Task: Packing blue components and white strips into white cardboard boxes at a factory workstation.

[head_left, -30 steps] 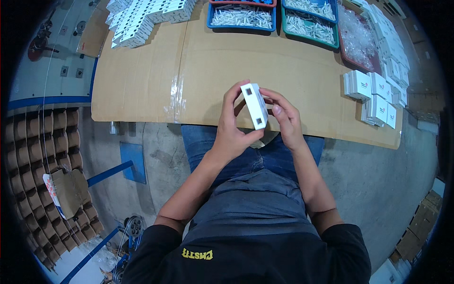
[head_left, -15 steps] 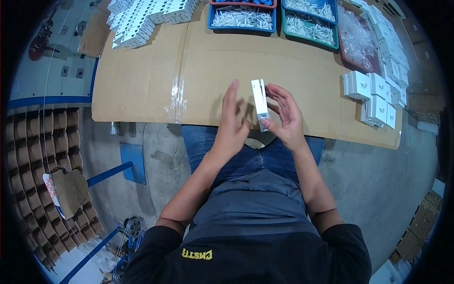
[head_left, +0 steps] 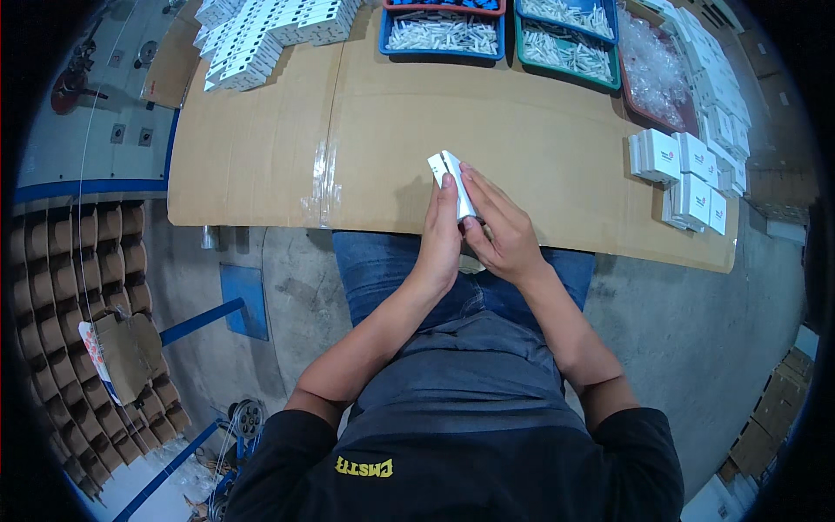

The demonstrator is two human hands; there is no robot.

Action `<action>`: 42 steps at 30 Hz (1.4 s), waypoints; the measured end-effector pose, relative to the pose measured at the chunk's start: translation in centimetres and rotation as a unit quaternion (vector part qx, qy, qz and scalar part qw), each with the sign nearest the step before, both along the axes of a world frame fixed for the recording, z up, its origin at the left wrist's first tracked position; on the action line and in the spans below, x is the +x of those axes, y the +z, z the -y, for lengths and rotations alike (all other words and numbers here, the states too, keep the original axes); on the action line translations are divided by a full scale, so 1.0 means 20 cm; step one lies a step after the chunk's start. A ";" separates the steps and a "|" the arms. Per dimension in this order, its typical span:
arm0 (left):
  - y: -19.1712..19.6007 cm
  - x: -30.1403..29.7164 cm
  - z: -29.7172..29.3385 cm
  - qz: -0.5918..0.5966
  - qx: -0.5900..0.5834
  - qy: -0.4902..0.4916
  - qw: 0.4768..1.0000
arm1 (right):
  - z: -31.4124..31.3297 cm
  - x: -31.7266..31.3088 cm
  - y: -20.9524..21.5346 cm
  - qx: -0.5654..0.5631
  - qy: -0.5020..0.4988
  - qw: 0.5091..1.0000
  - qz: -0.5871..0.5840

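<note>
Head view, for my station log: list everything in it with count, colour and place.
Box-like piece: one, white, between the hands
Cardboard sheeting: one taped surface, brown, tabletop
Housings: many, white with dark openings, upper left
Blue trays: two, blue, top
Green tray: one, green, top, right of centre
Red trays: two, red, top and upper right
Slim pieces: many, white, in blue and green trays
Clear plastic pieces: many, colourless, right red tray
Boxes: many, white, right
Divider grid: one, brown, left
Bars: at least two, blue, lower left
Cartons: several, brown, lower right
Left hand, right hand: two, bare, on the piece
Sleeves: two, black, bottom
</note>
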State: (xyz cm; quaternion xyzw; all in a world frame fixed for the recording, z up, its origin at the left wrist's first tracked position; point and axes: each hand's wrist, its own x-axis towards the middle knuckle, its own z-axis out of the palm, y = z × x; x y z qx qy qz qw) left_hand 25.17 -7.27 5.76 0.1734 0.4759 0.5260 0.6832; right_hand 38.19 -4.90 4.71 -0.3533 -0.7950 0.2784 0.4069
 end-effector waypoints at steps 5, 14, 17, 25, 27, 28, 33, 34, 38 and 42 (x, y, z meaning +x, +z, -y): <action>-0.03 0.03 0.00 -0.014 -0.003 0.045 0.999 | 0.02 -0.04 -0.04 0.027 -0.045 0.998 0.042; -0.02 0.05 0.01 0.047 -0.044 0.073 0.995 | 0.03 -0.04 -0.06 0.012 -0.061 0.997 0.044; -0.01 0.05 0.02 0.042 -0.046 0.078 0.995 | 0.03 -0.04 -0.06 0.016 -0.060 0.997 0.035; -0.06 -0.03 -0.02 0.044 0.005 0.069 0.997 | 0.00 -0.03 0.02 -0.110 0.025 0.990 -0.090; -0.03 -0.04 -0.03 0.016 0.092 0.080 0.992 | -0.02 0.02 0.02 -0.130 0.048 0.983 -0.116; -0.04 -0.06 -0.03 0.016 0.093 0.079 0.992 | -0.03 0.05 0.02 -0.165 0.038 0.974 -0.153; -0.10 -0.15 -0.02 -0.263 0.312 -0.074 0.910 | -0.05 0.09 0.07 -0.392 0.000 0.899 -0.197; -0.10 -0.17 -0.02 -0.331 0.357 -0.112 0.866 | -0.05 0.10 0.07 -0.385 0.023 0.899 -0.206; -0.07 -0.16 -0.01 -0.421 0.431 -0.174 0.779 | -0.05 0.08 0.17 -0.429 0.039 0.887 -0.163; -0.07 -0.11 0.03 -0.374 0.300 -0.127 0.869 | -0.04 0.06 0.08 -0.304 -0.001 0.930 -0.206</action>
